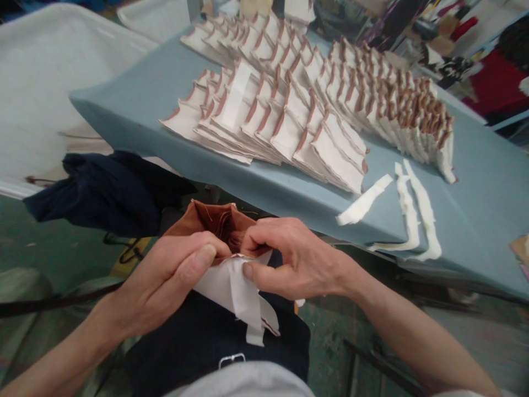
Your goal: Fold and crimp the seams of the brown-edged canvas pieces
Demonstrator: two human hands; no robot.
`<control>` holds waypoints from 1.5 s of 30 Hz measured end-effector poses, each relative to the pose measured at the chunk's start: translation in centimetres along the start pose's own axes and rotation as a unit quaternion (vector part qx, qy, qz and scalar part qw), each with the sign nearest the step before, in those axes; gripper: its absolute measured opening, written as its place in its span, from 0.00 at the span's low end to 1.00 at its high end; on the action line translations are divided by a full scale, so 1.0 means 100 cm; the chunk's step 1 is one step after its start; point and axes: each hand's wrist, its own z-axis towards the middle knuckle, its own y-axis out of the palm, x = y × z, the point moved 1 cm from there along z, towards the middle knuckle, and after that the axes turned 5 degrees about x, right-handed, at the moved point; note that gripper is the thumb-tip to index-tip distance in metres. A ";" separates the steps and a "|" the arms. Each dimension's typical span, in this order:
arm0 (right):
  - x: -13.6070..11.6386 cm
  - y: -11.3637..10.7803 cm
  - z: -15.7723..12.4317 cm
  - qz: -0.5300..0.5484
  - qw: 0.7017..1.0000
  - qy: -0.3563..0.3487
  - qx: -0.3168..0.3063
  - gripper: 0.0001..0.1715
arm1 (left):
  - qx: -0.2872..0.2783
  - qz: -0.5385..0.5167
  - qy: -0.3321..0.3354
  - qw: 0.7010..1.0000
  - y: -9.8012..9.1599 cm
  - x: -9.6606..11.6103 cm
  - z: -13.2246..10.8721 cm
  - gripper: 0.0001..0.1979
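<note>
Brown-and-white fabric piece: probably light, limp; best gripped at edge, pinched there by left hand and right hand.

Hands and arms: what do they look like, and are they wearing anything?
The left hand and right hand are bare, with short thumbnails; no gloves or rings show. The left forearm and right forearm have no sleeves over them.

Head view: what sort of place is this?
Probably a sewing workshop: overlapping white pieces with brown edges on a blue-grey table, narrow white strips beside them, and a brown and white pouch-like piece being handled.
</note>
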 end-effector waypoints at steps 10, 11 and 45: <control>-0.003 -0.001 -0.004 -0.136 0.989 -0.057 -0.006 0.04 | -0.162 -0.111 -0.117 0.973 0.003 0.000 0.028 0.22; -0.002 0.000 -0.005 -0.145 0.988 -0.055 -0.007 0.05 | -0.158 -0.097 -0.108 0.977 0.004 0.001 0.027 0.22; 0.005 0.038 -0.008 0.384 0.916 0.103 0.054 0.29 | 0.022 -0.256 -0.098 0.961 0.020 0.010 0.008 0.26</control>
